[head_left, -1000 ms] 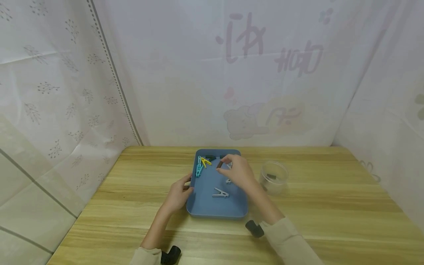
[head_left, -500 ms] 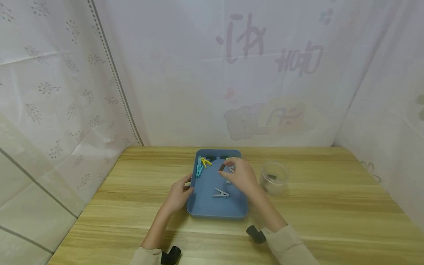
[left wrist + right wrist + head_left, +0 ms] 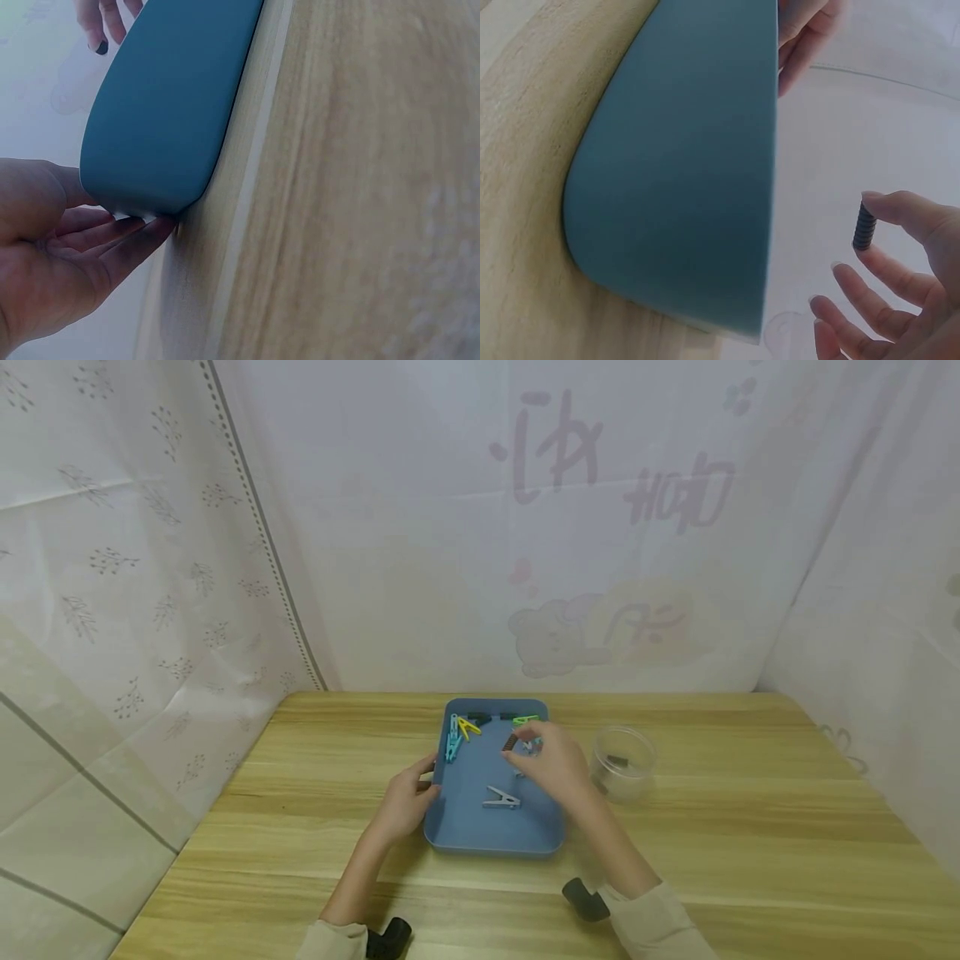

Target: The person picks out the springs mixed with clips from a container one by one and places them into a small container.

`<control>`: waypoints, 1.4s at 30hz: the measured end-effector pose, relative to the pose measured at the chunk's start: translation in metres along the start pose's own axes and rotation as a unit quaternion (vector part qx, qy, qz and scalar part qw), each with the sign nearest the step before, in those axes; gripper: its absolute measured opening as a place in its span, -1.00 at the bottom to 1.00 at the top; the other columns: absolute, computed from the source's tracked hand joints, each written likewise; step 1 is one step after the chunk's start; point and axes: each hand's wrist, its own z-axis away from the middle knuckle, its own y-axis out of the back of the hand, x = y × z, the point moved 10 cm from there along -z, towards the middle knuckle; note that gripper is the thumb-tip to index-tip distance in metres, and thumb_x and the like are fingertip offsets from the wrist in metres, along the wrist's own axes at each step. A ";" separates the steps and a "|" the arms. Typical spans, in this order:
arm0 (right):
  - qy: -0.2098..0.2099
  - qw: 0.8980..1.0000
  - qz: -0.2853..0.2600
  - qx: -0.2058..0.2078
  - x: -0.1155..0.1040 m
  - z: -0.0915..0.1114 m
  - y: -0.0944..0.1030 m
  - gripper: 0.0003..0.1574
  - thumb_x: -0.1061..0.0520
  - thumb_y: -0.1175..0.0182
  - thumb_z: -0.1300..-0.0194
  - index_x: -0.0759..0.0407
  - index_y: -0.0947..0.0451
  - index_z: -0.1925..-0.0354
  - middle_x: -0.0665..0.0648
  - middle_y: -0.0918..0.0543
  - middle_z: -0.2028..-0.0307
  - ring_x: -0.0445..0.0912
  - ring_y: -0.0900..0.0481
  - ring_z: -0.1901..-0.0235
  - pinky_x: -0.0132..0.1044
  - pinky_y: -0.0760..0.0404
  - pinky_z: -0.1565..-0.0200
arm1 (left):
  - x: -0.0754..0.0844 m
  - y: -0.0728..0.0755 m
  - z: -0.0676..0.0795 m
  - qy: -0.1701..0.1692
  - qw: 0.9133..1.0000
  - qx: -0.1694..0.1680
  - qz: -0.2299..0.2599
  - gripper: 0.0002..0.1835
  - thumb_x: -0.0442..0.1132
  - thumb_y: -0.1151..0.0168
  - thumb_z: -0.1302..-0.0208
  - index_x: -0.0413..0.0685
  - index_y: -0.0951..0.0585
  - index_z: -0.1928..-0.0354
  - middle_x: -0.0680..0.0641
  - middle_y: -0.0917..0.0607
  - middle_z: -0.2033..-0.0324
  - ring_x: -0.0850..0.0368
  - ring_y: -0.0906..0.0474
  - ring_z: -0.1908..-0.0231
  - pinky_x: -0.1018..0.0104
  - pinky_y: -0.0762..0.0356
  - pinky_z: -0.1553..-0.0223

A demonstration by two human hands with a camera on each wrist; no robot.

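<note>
a short, slim ribbed cylinder [image 3: 864,226], dark and evenly ringed, tilts above the blue tray [image 3: 465,827], pinched by the right hand [image 3: 551,762] between thumb and forefinger. the left hand [image 3: 403,802] grips the tray's side. the tray rests on a yellowish wood-grain table [image 3: 712,860]; behind hangs pale cloth [image 3: 412,543] bearing faint lettering [image 3: 557,447] and a cartoon bear [image 3: 551,639].

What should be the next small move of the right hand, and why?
Probably carry the dark ridged piece toward the clear jar: the right hand pinches it above the tray, and other dark pieces are visible inside the jar.
</note>
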 end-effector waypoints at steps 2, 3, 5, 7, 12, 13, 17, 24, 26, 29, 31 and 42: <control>0.000 1.000 0.004 0.002 0.000 0.001 0.002 -0.57 0.01 -0.49 -0.30 0.20 -0.73 -0.05 0.25 -0.77 -0.06 0.20 -0.68 0.00 0.03 -0.70 0.08 | 0.000 0.000 0.000 0.000 1.000 0.000 -0.002 -0.42 -0.50 -0.10 -0.51 -0.50 -0.30 -0.51 -0.55 -0.47 -0.35 -0.51 -0.61 -0.19 -0.16 -0.73 -0.10; -0.002 1.000 0.006 0.002 0.000 0.002 0.003 -0.57 0.01 -0.49 -0.30 0.19 -0.73 -0.05 0.24 -0.77 -0.06 0.19 -0.68 0.00 0.01 -0.70 0.08 | 0.000 0.000 0.000 0.000 1.000 0.000 -0.002 -0.42 -0.50 -0.10 -0.50 -0.50 -0.30 -0.50 -0.56 -0.47 -0.35 -0.51 -0.61 -0.19 -0.16 -0.74 -0.09; -0.006 1.000 0.010 0.001 0.001 0.003 0.005 -0.58 0.00 -0.48 -0.31 0.17 -0.73 -0.05 0.22 -0.77 -0.07 0.18 -0.67 -0.01 -0.01 -0.69 0.11 | 0.000 0.000 0.001 0.000 1.000 0.001 -0.003 -0.42 -0.50 -0.11 -0.50 -0.50 -0.31 -0.50 -0.56 -0.47 -0.35 -0.51 -0.61 -0.19 -0.16 -0.73 -0.10; -0.008 1.000 0.015 0.002 0.002 0.004 0.007 -0.60 -0.01 -0.48 -0.31 0.15 -0.74 -0.03 0.21 -0.77 -0.07 0.19 -0.67 -0.03 -0.01 -0.69 0.11 | 0.001 0.001 0.001 0.000 1.000 0.002 -0.003 -0.42 -0.50 -0.12 -0.50 -0.50 -0.31 -0.50 -0.56 -0.47 -0.35 -0.51 -0.61 -0.19 -0.16 -0.73 -0.10; -0.010 1.000 0.023 0.007 0.002 0.006 0.011 -0.64 -0.01 -0.48 -0.31 0.12 -0.75 -0.01 0.22 -0.77 -0.09 0.20 -0.67 -0.05 0.05 -0.70 0.09 | 0.001 0.001 0.001 -0.002 1.000 0.002 -0.003 -0.41 -0.50 -0.13 -0.49 -0.51 -0.31 -0.50 -0.57 -0.47 -0.34 -0.52 -0.61 -0.19 -0.17 -0.73 -0.10; -0.011 1.000 0.025 0.007 0.002 0.007 0.012 -0.64 0.00 -0.48 -0.31 0.12 -0.75 -0.01 0.22 -0.76 -0.09 0.20 -0.66 -0.05 0.05 -0.69 0.09 | 0.001 0.000 0.001 -0.001 1.000 0.002 -0.003 -0.41 -0.50 -0.12 -0.49 -0.51 -0.31 -0.50 -0.57 -0.47 -0.34 -0.52 -0.60 -0.19 -0.17 -0.73 -0.10; -0.014 0.999 0.029 0.010 0.003 0.008 0.016 -0.61 0.00 -0.49 -0.31 0.14 -0.74 -0.03 0.23 -0.76 -0.09 0.18 -0.66 -0.03 0.06 -0.69 0.08 | 0.002 0.001 0.001 -0.002 1.000 0.002 -0.004 -0.42 -0.51 -0.12 -0.49 -0.51 -0.31 -0.49 -0.58 -0.48 -0.34 -0.52 -0.60 -0.19 -0.18 -0.72 -0.11; -0.013 0.999 0.045 0.016 0.004 0.010 0.020 -0.54 -0.01 -0.49 -0.32 0.18 -0.73 -0.09 0.24 -0.76 -0.09 0.27 -0.68 -0.13 0.20 -0.71 -0.05 | 0.002 0.001 0.002 -0.001 1.000 0.003 -0.002 -0.42 -0.51 -0.12 -0.49 -0.51 -0.31 -0.49 -0.57 -0.47 -0.34 -0.52 -0.60 -0.19 -0.18 -0.72 -0.11; -0.014 0.999 0.046 0.015 0.005 0.012 0.021 -0.54 -0.01 -0.48 -0.32 0.20 -0.72 -0.09 0.25 -0.76 -0.09 0.29 -0.68 -0.14 0.21 -0.72 -0.05 | 0.002 0.001 0.002 -0.001 1.000 0.003 -0.002 -0.42 -0.51 -0.11 -0.50 -0.51 -0.31 -0.49 -0.57 -0.48 -0.34 -0.52 -0.60 -0.19 -0.18 -0.72 -0.11; -0.013 0.999 0.040 0.015 0.006 0.013 0.022 -0.54 0.01 -0.48 -0.33 0.23 -0.72 -0.09 0.27 -0.77 -0.08 0.32 -0.68 -0.14 0.21 -0.73 -0.05 | 0.002 0.000 0.001 0.000 1.000 0.003 0.000 -0.42 -0.51 -0.11 -0.50 -0.51 -0.31 -0.50 -0.56 -0.48 -0.34 -0.52 -0.60 -0.19 -0.18 -0.72 -0.11; -0.011 0.999 0.035 0.016 0.006 0.015 0.023 -0.55 0.02 -0.48 -0.33 0.24 -0.71 -0.09 0.28 -0.76 -0.07 0.34 -0.68 -0.14 0.21 -0.73 -0.06 | 0.001 0.000 0.001 0.002 1.000 0.002 0.001 -0.42 -0.51 -0.11 -0.50 -0.50 -0.31 -0.50 -0.56 -0.48 -0.35 -0.51 -0.60 -0.20 -0.18 -0.72 -0.11; -0.016 1.000 0.016 0.018 0.009 0.020 0.031 -0.57 0.04 -0.46 -0.36 0.24 -0.71 -0.09 0.32 -0.73 -0.12 0.35 -0.65 -0.16 0.24 -0.70 -0.10 | -0.001 -0.002 0.002 0.007 1.000 -0.007 0.006 -0.41 -0.51 -0.09 -0.52 -0.48 -0.27 -0.53 -0.54 -0.45 -0.38 -0.50 -0.56 -0.25 -0.18 -0.71 -0.12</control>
